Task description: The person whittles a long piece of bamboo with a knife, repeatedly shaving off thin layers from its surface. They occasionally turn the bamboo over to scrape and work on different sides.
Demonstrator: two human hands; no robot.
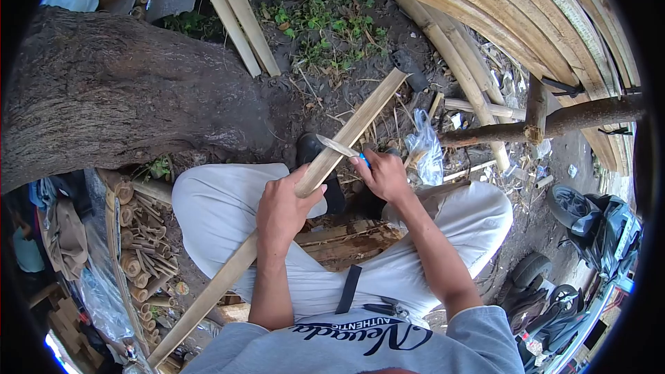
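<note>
Slat (277,225) of split bamboo, long, stiff and probably light, lying diagonally across the lap. Left hand (282,211) clasps it at mid-length, the best hold; edges may splinter. Right hand (383,174) grips a knife (337,146) set against it. Tree trunk (118,90) beyond.

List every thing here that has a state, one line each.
left hand: closed around the bamboo strip
right hand: gripping the knife
bamboo strip: held slanting across the lap
knife: blade laid on the strip's edge
plastic bag: crumpled on the ground
motorbike: parked
</note>
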